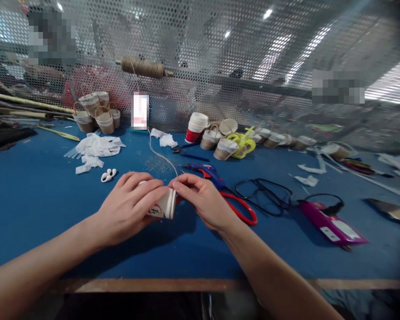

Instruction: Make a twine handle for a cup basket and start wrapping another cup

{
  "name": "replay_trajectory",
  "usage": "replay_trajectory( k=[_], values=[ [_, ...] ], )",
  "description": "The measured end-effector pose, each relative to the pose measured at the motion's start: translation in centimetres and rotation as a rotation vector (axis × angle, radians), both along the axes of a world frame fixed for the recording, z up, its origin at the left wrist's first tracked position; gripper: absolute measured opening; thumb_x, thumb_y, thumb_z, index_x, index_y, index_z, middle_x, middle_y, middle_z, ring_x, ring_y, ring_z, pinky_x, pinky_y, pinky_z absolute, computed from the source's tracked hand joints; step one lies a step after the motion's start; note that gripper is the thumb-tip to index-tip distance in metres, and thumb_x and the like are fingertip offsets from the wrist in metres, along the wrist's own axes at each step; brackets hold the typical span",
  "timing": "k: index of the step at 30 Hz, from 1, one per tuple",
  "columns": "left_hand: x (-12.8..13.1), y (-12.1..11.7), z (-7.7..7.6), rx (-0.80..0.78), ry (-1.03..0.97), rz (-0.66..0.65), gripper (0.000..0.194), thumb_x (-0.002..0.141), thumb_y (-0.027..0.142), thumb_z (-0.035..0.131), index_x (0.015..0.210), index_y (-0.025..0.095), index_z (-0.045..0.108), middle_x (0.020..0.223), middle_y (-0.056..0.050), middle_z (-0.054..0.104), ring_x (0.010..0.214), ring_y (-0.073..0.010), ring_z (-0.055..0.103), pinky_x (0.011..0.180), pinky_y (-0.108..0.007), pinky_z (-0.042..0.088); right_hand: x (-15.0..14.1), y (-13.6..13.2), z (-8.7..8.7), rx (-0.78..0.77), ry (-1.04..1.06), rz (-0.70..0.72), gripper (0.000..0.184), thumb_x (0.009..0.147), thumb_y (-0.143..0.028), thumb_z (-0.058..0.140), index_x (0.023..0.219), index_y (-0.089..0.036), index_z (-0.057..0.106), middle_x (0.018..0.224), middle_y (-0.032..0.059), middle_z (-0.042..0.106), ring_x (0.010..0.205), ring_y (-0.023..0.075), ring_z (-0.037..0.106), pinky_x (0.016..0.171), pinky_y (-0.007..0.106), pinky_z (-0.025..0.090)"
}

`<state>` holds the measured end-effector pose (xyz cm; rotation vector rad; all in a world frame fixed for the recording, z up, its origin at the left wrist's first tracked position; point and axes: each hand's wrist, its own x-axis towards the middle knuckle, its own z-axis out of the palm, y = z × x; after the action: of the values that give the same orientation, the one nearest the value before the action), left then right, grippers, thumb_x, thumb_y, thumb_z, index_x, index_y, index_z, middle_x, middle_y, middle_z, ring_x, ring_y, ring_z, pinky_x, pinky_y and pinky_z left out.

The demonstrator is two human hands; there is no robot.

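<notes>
My left hand (135, 202) is wrapped over a white paper cup (158, 210) lying on its side, its rim end facing right. Part of a printed mark shows below my fingers. At the rim, my right hand (200, 195) pinches a thin twine (163, 156) between thumb and fingers. The twine runs back across the table towards a spool (143, 67) fixed on the mesh wall. Just behind my right hand lies a blue glue gun (205, 171), and red scissor handles (245, 209) show beside my wrist.
Twine-wrapped cups (105, 121) stand at the back left, near white cloth scraps (98, 146). Stacked paper cups (196, 126), yellow tubing (244, 144) and pliers (190, 151) lie further back. A purple power strip (331, 222) with black cable is at the right. A phone (140, 110) leans on the mesh.
</notes>
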<state>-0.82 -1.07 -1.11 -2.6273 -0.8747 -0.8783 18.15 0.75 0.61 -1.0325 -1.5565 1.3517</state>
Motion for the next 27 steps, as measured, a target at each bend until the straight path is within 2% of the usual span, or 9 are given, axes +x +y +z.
replay_trajectory(
  k=[6,9,12,16,20,23,25,27],
  values=[
    [-0.3,0.2,-0.3,0.038,0.000,-0.012,0.035,0.081,0.019,0.052,0.116,0.017,0.048,0.112,-0.013,0.059,0.104,-0.0264,0.050,0.086,-0.045,0.044,0.2,-0.2,0.1,0.011,-0.133,-0.106,0.026,0.070,-0.040,0.063,0.067,-0.016,0.052,0.059,-0.0054,0.047,0.051,0.0068,0.041,0.049,0.022,0.033],
    [-0.4,0.2,-0.2,0.054,0.010,0.012,0.034,0.082,0.019,0.052,0.115,0.017,0.048,0.112,-0.013,0.059,0.104,-0.0266,0.049,0.087,-0.045,0.044,0.2,-0.5,0.3,-0.053,-0.163,-0.075,0.034,0.072,-0.046,0.058,0.059,-0.016,0.048,0.054,-0.0052,0.045,0.047,0.0059,0.037,0.045,0.021,0.028],
    [-0.3,0.2,-0.3,0.068,0.044,0.027,0.033,0.082,0.019,0.052,0.114,0.015,0.048,0.111,-0.014,0.057,0.104,-0.0275,0.048,0.086,-0.045,0.043,0.0,-0.9,0.5,-0.166,-0.109,-0.018,0.032,0.071,-0.045,0.060,0.059,-0.016,0.051,0.052,-0.0057,0.044,0.046,0.0052,0.036,0.043,0.021,0.025],
    [-0.2,0.2,-0.3,0.052,0.056,0.011,0.037,0.080,0.018,0.056,0.115,0.014,0.046,0.113,-0.014,0.053,0.106,-0.0279,0.046,0.089,-0.045,0.042,-0.2,-1.0,0.4,-0.301,0.017,-0.022,0.027,0.067,-0.038,0.065,0.060,-0.015,0.053,0.050,-0.0063,0.045,0.045,0.0042,0.036,0.043,0.019,0.023],
    [-0.1,0.0,0.0,-0.014,-0.152,0.058,0.049,0.072,0.028,0.065,0.114,0.016,0.044,0.117,-0.016,0.046,0.110,-0.0294,0.043,0.090,-0.046,0.040,0.0,-0.5,0.2,-0.398,0.141,-0.046,0.025,0.064,-0.034,0.067,0.059,-0.014,0.052,0.049,-0.0054,0.048,0.043,0.0032,0.036,0.042,0.019,0.019],
    [-0.2,-0.3,0.4,-0.186,-0.424,0.196,0.046,0.068,0.036,0.068,0.105,0.018,0.047,0.103,-0.011,0.052,0.097,-0.0260,0.051,0.082,-0.044,0.044,0.1,-0.1,0.2,-0.424,0.214,-0.059,0.025,0.063,-0.032,0.068,0.058,-0.014,0.052,0.049,-0.0053,0.048,0.043,0.0031,0.036,0.041,0.019,0.017],
    [-0.2,-0.3,0.5,-0.445,-0.606,0.248,0.042,0.067,0.039,0.068,0.097,0.018,0.048,0.090,-0.007,0.057,0.083,-0.0215,0.055,0.073,-0.038,0.047,0.1,0.0,0.2,-0.424,0.226,-0.062,0.025,0.062,-0.032,0.068,0.058,-0.014,0.052,0.049,-0.0051,0.048,0.043,0.0029,0.036,0.041,0.019,0.017],
    [-0.1,-0.1,0.5,-0.765,-0.755,0.211,0.037,0.067,0.039,0.067,0.092,0.017,0.049,0.082,-0.004,0.060,0.074,-0.0176,0.057,0.067,-0.033,0.048,0.1,0.0,0.1,-0.422,0.204,-0.068,0.023,0.062,-0.032,0.068,0.060,-0.013,0.054,0.050,-0.0051,0.048,0.043,0.0027,0.035,0.041,0.019,0.017]
  ],
)
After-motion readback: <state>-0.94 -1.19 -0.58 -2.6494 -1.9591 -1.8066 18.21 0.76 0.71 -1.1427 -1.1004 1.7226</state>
